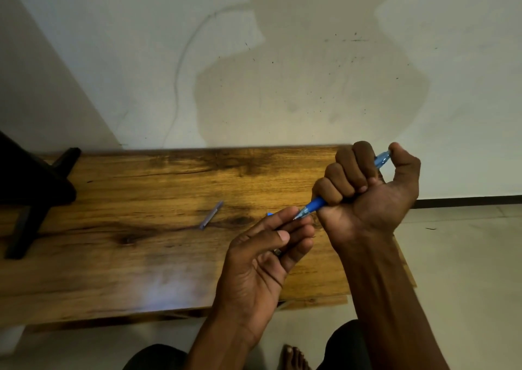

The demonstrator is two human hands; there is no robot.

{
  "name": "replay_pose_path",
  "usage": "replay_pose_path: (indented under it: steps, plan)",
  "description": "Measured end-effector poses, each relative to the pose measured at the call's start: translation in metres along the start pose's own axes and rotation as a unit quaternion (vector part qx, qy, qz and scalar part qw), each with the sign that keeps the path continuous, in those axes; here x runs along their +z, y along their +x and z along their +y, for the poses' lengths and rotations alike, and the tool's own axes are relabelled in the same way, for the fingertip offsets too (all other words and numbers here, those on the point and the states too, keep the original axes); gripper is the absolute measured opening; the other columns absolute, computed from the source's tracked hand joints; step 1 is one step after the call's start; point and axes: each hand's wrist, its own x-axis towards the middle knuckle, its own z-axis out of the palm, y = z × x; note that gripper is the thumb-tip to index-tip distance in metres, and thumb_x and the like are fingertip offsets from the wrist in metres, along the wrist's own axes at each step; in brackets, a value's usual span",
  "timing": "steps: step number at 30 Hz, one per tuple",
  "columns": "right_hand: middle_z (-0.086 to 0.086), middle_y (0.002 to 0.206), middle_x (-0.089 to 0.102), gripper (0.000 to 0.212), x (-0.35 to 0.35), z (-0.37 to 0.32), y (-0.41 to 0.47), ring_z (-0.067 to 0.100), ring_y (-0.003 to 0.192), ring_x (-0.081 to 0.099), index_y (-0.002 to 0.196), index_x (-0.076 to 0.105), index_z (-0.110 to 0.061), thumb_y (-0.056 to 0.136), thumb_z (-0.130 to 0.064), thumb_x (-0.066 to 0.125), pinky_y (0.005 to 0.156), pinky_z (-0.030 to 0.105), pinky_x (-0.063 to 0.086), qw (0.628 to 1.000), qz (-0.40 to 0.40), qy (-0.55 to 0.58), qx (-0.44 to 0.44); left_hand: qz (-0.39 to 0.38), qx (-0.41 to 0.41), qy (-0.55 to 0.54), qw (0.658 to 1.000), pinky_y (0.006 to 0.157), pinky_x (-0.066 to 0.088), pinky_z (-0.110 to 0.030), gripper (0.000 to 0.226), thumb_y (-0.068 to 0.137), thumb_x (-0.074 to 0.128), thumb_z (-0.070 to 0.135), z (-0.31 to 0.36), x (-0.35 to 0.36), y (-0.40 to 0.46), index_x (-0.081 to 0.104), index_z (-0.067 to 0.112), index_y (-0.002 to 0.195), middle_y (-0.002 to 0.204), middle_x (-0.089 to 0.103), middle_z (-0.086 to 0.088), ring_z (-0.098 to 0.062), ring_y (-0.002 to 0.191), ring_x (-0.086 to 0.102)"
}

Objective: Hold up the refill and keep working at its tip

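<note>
My right hand (367, 188) grips a blue pen (316, 204) in a fist, thumb over its clear back end at the upper right. The pen's tip points down-left to my left hand (268, 245). That hand's curled fingertips pinch the pen's tip, and a small blue piece (269, 214) shows just behind its index finger. A thin grey stick-like part (211, 215) lies loose on the wooden table (141, 228), to the left of both hands.
A pale wall stands right behind the table. A black chair or stand (34, 188) sits on the table's left end. Beige floor lies to the right, and my knees and a bare foot (293, 357) are below the near edge.
</note>
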Motion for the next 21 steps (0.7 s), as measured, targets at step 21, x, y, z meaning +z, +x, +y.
replay_pose_path:
  steps: [21]
  plan:
    - [-0.006,0.048,0.018,0.059,0.0012,-0.0009,0.0001,0.008,0.04,0.012,0.055,0.023,-0.02,0.094,-0.064,0.025,0.039,0.022,0.011,1.0,-0.004,-0.011,0.015,0.002,-0.002,-0.001,1.0,0.06,0.063,-0.027,0.031,0.069,0.056,-0.003,-0.0016,0.0,0.0004,0.081,-0.001,0.087,0.086,0.078,-0.022,-0.024,0.073,0.079]
